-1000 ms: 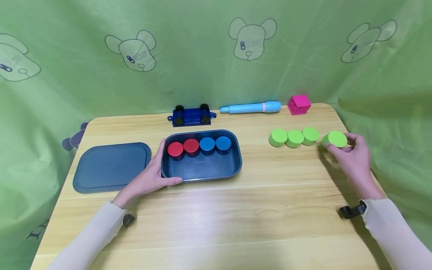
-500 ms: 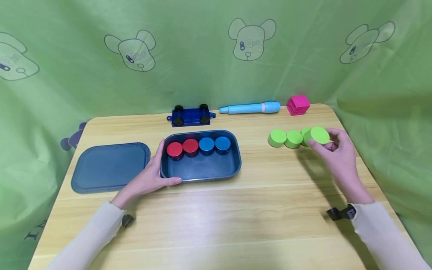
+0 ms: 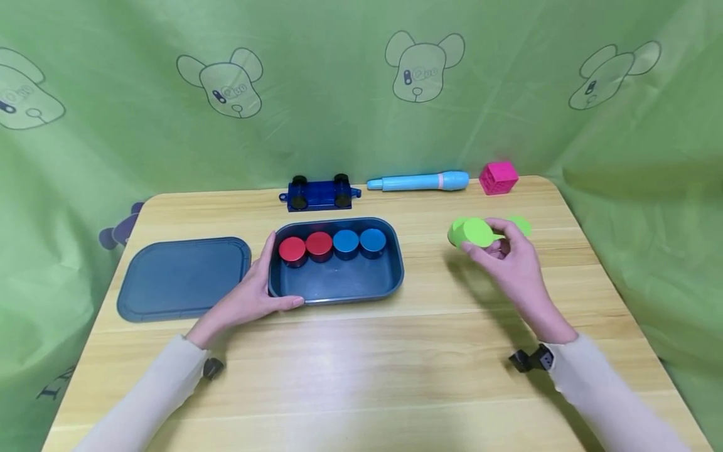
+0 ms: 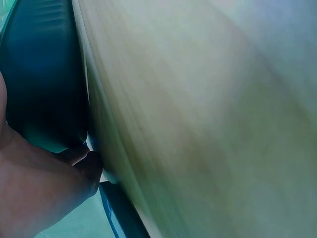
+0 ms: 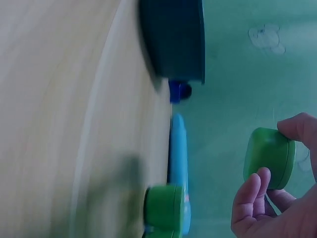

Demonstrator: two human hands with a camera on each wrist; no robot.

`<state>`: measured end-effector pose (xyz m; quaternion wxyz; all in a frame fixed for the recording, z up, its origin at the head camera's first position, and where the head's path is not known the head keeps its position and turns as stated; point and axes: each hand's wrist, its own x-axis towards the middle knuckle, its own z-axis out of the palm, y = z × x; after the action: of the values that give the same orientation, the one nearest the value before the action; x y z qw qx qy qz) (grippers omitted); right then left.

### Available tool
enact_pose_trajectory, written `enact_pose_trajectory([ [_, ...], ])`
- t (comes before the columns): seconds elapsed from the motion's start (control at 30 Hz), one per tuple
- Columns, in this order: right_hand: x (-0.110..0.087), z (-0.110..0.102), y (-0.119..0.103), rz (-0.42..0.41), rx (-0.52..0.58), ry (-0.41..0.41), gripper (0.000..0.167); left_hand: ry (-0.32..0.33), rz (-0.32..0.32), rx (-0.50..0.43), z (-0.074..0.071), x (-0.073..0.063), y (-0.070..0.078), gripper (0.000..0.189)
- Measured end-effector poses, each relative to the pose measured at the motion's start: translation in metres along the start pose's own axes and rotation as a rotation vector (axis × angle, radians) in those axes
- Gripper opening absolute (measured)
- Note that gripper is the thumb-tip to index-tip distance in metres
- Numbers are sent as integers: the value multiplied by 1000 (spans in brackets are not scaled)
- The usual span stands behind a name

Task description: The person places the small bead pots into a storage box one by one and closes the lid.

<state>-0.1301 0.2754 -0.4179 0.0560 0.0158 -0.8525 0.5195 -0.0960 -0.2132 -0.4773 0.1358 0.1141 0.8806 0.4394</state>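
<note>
In the head view my right hand (image 3: 516, 263) pinches a green cylinder (image 3: 477, 233) between thumb and fingers. The right wrist view shows this green cylinder (image 5: 267, 156) raised off the table, with a seam near one end. Other green cylinders (image 3: 519, 225) stand on the table behind and partly hidden by that hand. My left hand (image 3: 254, 295) grips the left end of a dark blue box (image 3: 400, 276), thumb along the front wall. Inside, along its back, are two red cylinders (image 3: 292, 250) and two blue cylinders (image 3: 346, 242).
A matching flat lid (image 3: 183, 279) lies left of the box. Along the back edge are an upturned blue toy wagon (image 3: 320, 193), a light blue pen-like stick (image 3: 418, 182) and a pink cube (image 3: 499, 178). A green curtain (image 3: 339, 94) hangs behind the wooden table (image 3: 350, 376).
My right hand has carried the green cylinder leftward from the right end of the green row, now over the left part of it. The left hand has stayed on the box.
</note>
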Motion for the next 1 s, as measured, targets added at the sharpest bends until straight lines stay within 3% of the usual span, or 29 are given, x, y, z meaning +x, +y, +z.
enact_pose_trajectory([
  [0.43, 2, 53, -36, -70, 5, -201, 60, 0, -1, -1, 0, -1, 1, 138],
  [1.0, 1, 119, -65, -151, -40, -379, 62, -1, -12, -1, -2, -1, -1, 139],
])
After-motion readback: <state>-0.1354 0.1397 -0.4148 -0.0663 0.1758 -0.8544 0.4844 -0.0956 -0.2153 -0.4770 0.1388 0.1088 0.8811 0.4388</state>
